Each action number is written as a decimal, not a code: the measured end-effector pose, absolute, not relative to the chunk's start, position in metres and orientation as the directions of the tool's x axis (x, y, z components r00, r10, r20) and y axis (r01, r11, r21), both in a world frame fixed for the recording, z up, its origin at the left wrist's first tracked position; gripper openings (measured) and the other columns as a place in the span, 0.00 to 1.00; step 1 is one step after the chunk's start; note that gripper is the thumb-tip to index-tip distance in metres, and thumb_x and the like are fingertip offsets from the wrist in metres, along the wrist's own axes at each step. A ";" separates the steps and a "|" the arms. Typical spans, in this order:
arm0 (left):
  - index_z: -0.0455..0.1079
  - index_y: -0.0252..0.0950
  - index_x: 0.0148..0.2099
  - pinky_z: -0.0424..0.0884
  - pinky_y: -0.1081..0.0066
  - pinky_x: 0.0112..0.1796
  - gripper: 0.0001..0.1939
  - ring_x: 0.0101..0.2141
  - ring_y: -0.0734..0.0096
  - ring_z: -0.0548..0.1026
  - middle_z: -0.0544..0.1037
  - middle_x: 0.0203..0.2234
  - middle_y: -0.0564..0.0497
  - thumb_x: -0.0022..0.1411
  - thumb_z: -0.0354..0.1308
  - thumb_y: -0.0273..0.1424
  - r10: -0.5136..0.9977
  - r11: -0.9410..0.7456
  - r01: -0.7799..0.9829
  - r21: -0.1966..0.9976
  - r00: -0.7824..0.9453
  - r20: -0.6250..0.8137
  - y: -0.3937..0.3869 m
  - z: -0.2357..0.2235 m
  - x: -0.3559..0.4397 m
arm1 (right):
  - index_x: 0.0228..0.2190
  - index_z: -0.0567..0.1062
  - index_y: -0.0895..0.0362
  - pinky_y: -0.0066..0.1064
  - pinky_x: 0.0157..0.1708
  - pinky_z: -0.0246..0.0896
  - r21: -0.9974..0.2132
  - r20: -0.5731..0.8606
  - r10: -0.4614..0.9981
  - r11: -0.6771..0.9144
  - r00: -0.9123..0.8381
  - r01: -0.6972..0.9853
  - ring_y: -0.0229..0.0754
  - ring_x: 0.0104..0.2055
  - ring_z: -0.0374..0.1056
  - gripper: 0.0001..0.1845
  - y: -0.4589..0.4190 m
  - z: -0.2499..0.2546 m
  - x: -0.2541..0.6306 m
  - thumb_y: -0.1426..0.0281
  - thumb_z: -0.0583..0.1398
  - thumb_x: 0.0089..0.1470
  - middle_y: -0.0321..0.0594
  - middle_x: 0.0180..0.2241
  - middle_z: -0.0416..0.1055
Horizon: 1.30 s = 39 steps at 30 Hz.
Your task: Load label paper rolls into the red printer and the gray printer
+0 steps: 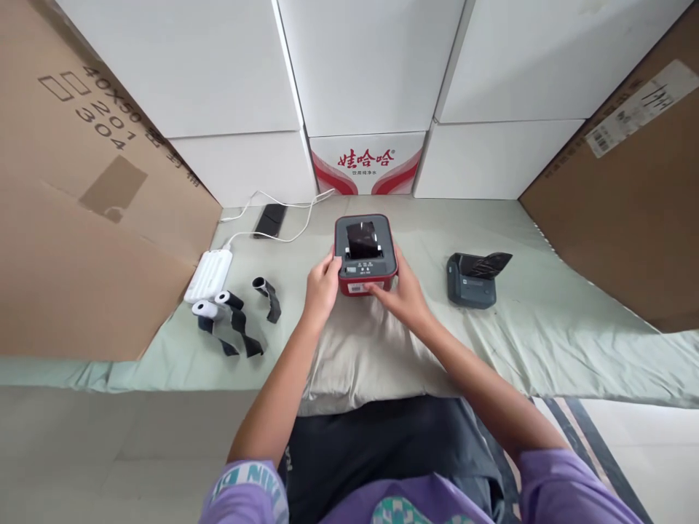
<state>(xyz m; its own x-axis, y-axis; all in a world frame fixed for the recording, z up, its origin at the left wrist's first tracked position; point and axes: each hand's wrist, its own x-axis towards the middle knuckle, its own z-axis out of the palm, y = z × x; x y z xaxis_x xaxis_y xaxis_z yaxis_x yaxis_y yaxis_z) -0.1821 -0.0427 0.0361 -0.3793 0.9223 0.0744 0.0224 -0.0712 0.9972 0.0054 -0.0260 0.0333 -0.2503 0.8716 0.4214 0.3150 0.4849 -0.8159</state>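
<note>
A red and dark grey label printer sits in front of me on the cloth, a strip of black film standing out of its top slot. My left hand grips its left side, thumb at the top front edge. On the right side and front, my right hand holds it, with the thumb near the white label on the front face. A second, smaller dark printer lies to the right, black film sticking out of it. Rolls of black film lie to the left, and one more roll lies closer to me.
A white power bank with a white cable lies at the left, near a black phone. Cardboard boxes flank both sides. White boxes are stacked behind the cloth-covered surface.
</note>
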 end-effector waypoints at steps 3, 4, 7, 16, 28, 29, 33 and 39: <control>0.80 0.41 0.57 0.63 0.61 0.66 0.19 0.66 0.54 0.70 0.80 0.59 0.50 0.68 0.58 0.38 0.933 -0.063 0.011 0.998 -0.355 0.062 -0.086 0.027 -0.174 | 0.70 0.57 0.51 0.57 0.65 0.64 -0.825 0.380 0.896 0.441 -0.229 0.354 0.64 0.67 0.66 0.51 -0.069 0.019 0.012 0.51 0.69 0.54 0.53 0.65 0.68; 0.80 0.41 0.57 0.64 0.60 0.66 0.20 0.66 0.53 0.70 0.79 0.60 0.50 0.67 0.58 0.39 0.935 -0.043 0.003 0.999 -0.353 0.041 -0.094 0.025 -0.172 | 0.71 0.55 0.51 0.58 0.65 0.64 -0.830 0.370 0.903 0.427 -0.220 0.359 0.64 0.67 0.66 0.51 -0.079 0.012 0.014 0.51 0.69 0.55 0.53 0.66 0.67; 0.81 0.40 0.55 0.67 0.59 0.64 0.20 0.65 0.52 0.71 0.80 0.59 0.49 0.64 0.60 0.36 0.936 -0.008 -0.054 0.999 -0.351 -0.012 -0.104 0.022 -0.169 | 0.72 0.52 0.52 0.61 0.67 0.60 -0.824 0.390 0.905 0.425 -0.169 0.374 0.65 0.70 0.62 0.54 -0.095 -0.009 0.014 0.51 0.69 0.55 0.56 0.68 0.63; 0.78 0.39 0.52 0.74 0.69 0.47 0.24 0.51 0.61 0.79 0.83 0.51 0.49 0.50 0.62 0.32 0.931 0.042 -0.327 0.944 -0.331 -0.156 -0.093 0.021 -0.172 | 0.72 0.51 0.50 0.68 0.69 0.54 -0.792 0.467 0.870 0.490 -0.155 0.363 0.67 0.72 0.57 0.54 -0.093 -0.022 0.016 0.53 0.70 0.55 0.57 0.70 0.59; 0.76 0.38 0.52 0.71 0.71 0.41 0.26 0.43 0.66 0.78 0.82 0.50 0.49 0.48 0.60 0.32 0.905 0.055 -0.293 0.954 -0.389 -0.172 -0.089 0.019 -0.168 | 0.70 0.55 0.51 0.63 0.69 0.55 -0.804 0.474 0.868 0.495 -0.147 0.330 0.64 0.71 0.58 0.52 -0.096 -0.018 0.015 0.53 0.70 0.53 0.56 0.69 0.60; 0.76 0.38 0.52 0.71 0.71 0.41 0.25 0.44 0.66 0.78 0.82 0.51 0.49 0.49 0.60 0.32 0.906 0.044 -0.285 0.957 -0.392 -0.158 -0.089 0.019 -0.168 | 0.69 0.57 0.51 0.61 0.69 0.56 -0.832 0.449 0.882 0.471 -0.142 0.292 0.63 0.71 0.59 0.50 -0.097 -0.015 0.016 0.52 0.70 0.53 0.56 0.69 0.60; 0.77 0.38 0.51 0.72 0.70 0.42 0.23 0.45 0.63 0.79 0.83 0.49 0.48 0.52 0.59 0.32 0.923 0.032 -0.236 0.971 -0.366 -0.120 -0.090 0.020 -0.170 | 0.58 0.68 0.52 0.52 0.60 0.68 -0.986 0.163 0.987 0.162 -0.012 -0.032 0.55 0.64 0.68 0.31 -0.070 -0.002 0.023 0.47 0.58 0.61 0.52 0.63 0.68; 0.82 0.41 0.43 0.71 0.60 0.56 0.15 0.55 0.54 0.76 0.83 0.49 0.47 0.52 0.61 0.29 0.932 -0.126 0.168 0.978 -0.318 0.175 -0.079 0.042 -0.184 | 0.39 0.65 0.50 0.35 0.37 0.71 -0.964 -0.061 0.967 0.007 0.246 -0.265 0.43 0.38 0.73 0.22 0.028 -0.004 0.010 0.47 0.53 0.53 0.40 0.38 0.71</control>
